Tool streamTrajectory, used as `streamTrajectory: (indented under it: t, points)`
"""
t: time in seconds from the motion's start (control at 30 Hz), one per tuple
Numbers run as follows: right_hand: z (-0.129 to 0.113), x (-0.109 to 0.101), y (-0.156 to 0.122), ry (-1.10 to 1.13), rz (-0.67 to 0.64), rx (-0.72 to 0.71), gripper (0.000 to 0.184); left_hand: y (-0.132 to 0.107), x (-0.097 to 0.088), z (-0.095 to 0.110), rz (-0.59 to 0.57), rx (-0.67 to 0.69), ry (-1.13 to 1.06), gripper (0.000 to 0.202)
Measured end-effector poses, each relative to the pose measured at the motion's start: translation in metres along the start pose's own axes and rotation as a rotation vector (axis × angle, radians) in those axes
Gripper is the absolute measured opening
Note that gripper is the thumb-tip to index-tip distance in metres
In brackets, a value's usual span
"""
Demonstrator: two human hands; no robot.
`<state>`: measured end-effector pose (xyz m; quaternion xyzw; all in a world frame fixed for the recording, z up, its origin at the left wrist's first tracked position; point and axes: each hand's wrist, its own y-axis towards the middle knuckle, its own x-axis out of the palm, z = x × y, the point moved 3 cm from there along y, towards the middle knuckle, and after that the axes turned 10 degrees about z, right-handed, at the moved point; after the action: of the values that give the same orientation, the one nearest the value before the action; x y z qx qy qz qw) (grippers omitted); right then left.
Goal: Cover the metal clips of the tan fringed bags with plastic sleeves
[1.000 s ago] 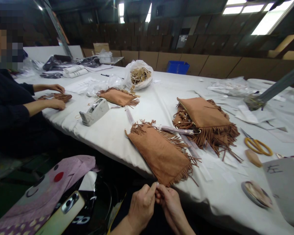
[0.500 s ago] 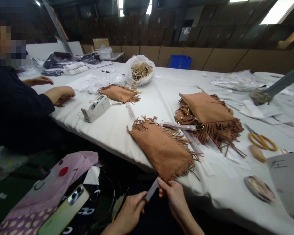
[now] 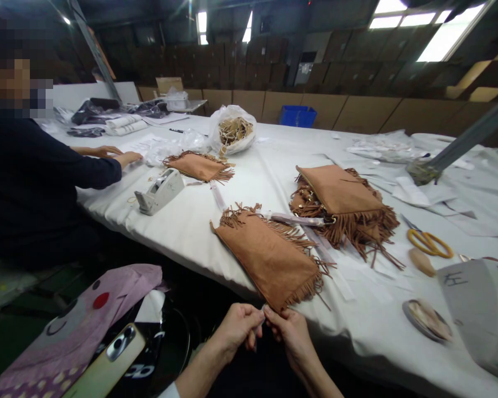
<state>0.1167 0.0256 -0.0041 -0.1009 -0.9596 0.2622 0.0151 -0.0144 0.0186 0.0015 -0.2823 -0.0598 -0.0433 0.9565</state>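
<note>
A brown fringed bag (image 3: 265,254) lies flat at the near edge of the table, one corner pointing down at my hands. My left hand (image 3: 238,331) is closed in a pinch just off that corner, on a wrapped wrist strap whose pale film shows between the fingertips. Meeting it, my right hand (image 3: 290,331) pinches the same strap close to the bag's corner. Fingers hide most of the strap. To the right lies a pile of similar fringed bags (image 3: 340,190) with a film-wrapped strap (image 3: 292,219) stretching left from it. Another fringed bag (image 3: 199,166) lies farther back.
A tape dispenser (image 3: 160,192) stands left, near a co-worker's sleeve (image 3: 87,166). Yellow-handled scissors (image 3: 429,243), a roll of tape (image 3: 427,320) and a grey container (image 3: 477,309) are at right. A plastic bag of cords (image 3: 234,130) sits behind. Below left is a phone (image 3: 108,362).
My left hand has moved up to meet my right, so the strap stretched between them is now mostly covered. The co-worker's hands have reached farther forward over the table.
</note>
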Motion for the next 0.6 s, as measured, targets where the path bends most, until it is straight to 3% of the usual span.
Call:
streamTrajectory:
  t: [0.27, 0.37, 0.43, 0.47, 0.6]
  points:
    - [0.004, 0.001, 0.002, -0.124, -0.206, -0.073, 0.045, 0.001, -0.005, -0.008, 0.147, -0.015, -0.041, 0.045]
    - [-0.006, -0.018, -0.010, -0.263, -0.200, -0.202, 0.046, -0.006, -0.001, -0.009, 0.203, 0.049, -0.006, 0.048]
    - [-0.023, -0.056, -0.016, -0.355, -0.053, -0.350, 0.045, -0.010, -0.003, -0.014, 0.252, 0.092, 0.014, 0.050]
    - [-0.034, -0.085, -0.018, -0.388, 0.096, -0.420, 0.045, -0.010, -0.006, -0.018, 0.280, 0.088, 0.010, 0.051]
    - [-0.076, -0.245, -0.037, -0.396, 0.958, -0.542, 0.046, -0.001, -0.018, -0.030, 0.272, -0.010, -0.041, 0.057]
